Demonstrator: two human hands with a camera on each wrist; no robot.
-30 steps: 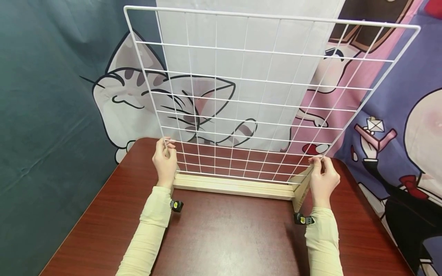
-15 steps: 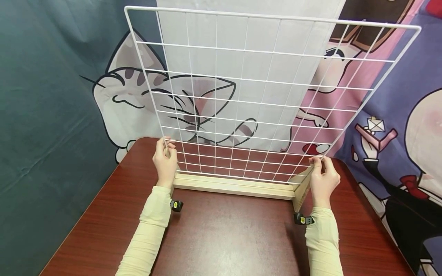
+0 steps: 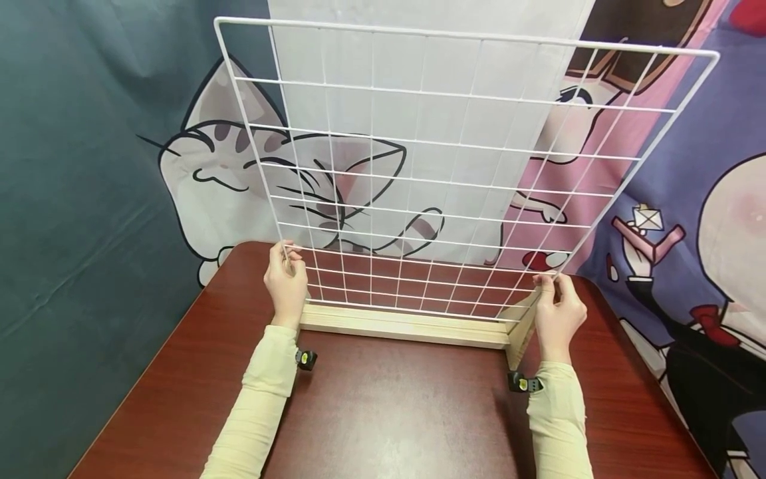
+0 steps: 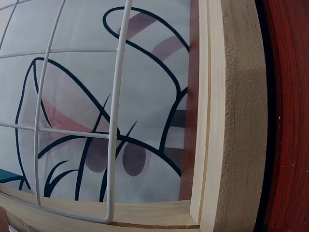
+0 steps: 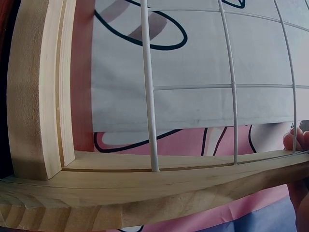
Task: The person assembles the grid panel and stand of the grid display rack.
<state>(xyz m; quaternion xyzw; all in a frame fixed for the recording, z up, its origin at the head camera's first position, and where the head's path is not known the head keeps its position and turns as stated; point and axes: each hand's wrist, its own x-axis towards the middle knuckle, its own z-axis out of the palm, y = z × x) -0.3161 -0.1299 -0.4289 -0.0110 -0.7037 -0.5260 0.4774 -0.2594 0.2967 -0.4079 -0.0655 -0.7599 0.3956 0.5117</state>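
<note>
A white wire grid panel [image 3: 371,29] stands tilted over a wooden stand, its side edges at the stand's side pieces. Along the bottom, a grooved wooden beam [image 3: 407,327] joins these pieces. My left hand [image 3: 286,283] pinches the panel's left edge where it meets the left side piece. At the right edge, my right hand [image 3: 559,313] pinches at the top of the right side piece [image 3: 519,336]. Both wrist views show a gap between the panel's lowest wire [image 4: 116,92] and the beam's groove. Fingertips [image 5: 299,139] of the right hand show at the right wrist view's edge.
The stand rests on a dark red wooden table [image 3: 383,412]. Behind it hangs a printed cloth backdrop [image 3: 78,166] with cartoon figures, close to the table's far edge. A small black camera is strapped to each wrist.
In the head view the panel's top edge sits slightly lower and its right corner a little further left. The whole view has shifted slightly; both hands keep their hold.
</note>
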